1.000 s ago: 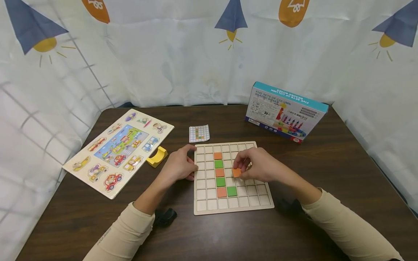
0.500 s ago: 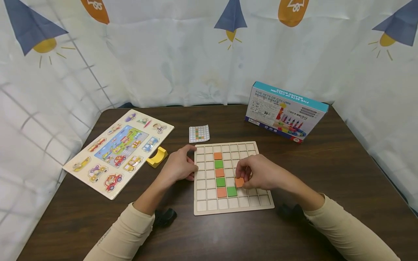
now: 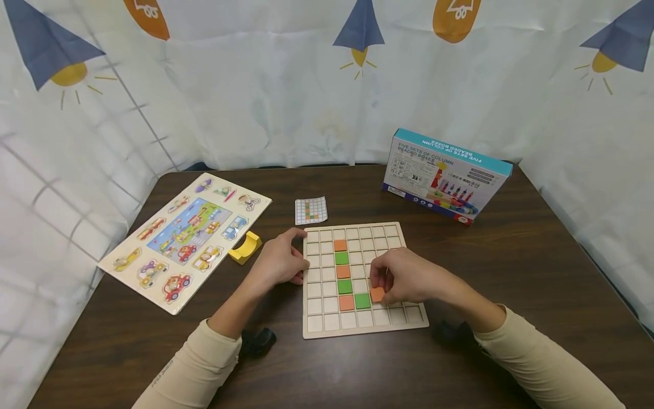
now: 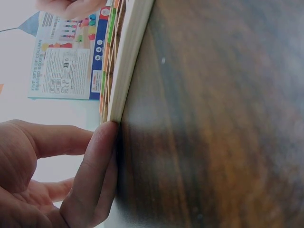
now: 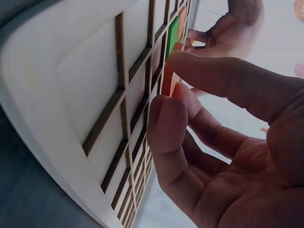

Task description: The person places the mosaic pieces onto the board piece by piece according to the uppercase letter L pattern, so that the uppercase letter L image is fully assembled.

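A wooden grid board (image 3: 365,326) lies on the dark table, with orange and green square tiles in some of its cells. They form a column, with a green tile (image 3: 362,301) to the right of its lowest tile. My right hand (image 3: 411,277) pinches an orange tile (image 3: 377,294) between thumb and fingertips, just right of that green tile. In the right wrist view the pinched orange tile (image 5: 169,76) stands at the grid, partly hidden by the fingers. My left hand (image 3: 278,260) touches the board's left edge; the left wrist view shows a fingertip (image 4: 105,135) against its side.
A small pattern card (image 3: 310,211) lies behind the board. To the left is a vehicle picture puzzle (image 3: 186,241) beside a yellow curved block (image 3: 246,247). A beaded-column toy box (image 3: 446,176) stands at the back right. Dark objects (image 3: 259,342) lie near both wrists.
My right hand has moved toward the near side and slightly right with the orange tile, bringing it level with the green tile in the lower row. The left hand has stayed at the board's edge.
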### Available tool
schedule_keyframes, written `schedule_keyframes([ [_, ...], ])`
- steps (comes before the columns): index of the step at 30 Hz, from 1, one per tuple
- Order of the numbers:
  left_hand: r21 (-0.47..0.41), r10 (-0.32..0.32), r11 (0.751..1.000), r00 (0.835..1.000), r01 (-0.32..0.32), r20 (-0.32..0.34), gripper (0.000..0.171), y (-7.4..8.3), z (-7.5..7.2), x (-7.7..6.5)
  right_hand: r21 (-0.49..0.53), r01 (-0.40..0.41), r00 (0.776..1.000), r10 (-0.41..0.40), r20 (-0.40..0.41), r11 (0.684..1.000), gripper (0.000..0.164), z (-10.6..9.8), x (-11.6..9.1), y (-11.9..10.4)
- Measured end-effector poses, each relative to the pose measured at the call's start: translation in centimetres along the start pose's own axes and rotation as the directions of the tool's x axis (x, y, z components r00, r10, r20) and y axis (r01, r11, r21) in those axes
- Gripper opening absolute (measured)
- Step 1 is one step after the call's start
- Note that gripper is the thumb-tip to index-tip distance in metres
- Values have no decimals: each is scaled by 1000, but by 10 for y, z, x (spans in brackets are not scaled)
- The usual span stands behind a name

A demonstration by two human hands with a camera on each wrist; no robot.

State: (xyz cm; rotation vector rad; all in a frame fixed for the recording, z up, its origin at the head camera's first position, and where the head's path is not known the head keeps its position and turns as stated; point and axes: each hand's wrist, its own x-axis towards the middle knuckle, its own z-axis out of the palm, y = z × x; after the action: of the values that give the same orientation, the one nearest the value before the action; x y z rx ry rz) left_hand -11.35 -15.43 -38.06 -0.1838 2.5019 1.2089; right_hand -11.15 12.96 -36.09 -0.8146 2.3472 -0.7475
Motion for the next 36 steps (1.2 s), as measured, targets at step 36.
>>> schedule_keyframes([
  [36, 30, 10, 999, 1000, -10, -3, 66, 0, 0, 0, -27, 70, 997, -71, -20, 997, 18, 2, 1, 8],
])
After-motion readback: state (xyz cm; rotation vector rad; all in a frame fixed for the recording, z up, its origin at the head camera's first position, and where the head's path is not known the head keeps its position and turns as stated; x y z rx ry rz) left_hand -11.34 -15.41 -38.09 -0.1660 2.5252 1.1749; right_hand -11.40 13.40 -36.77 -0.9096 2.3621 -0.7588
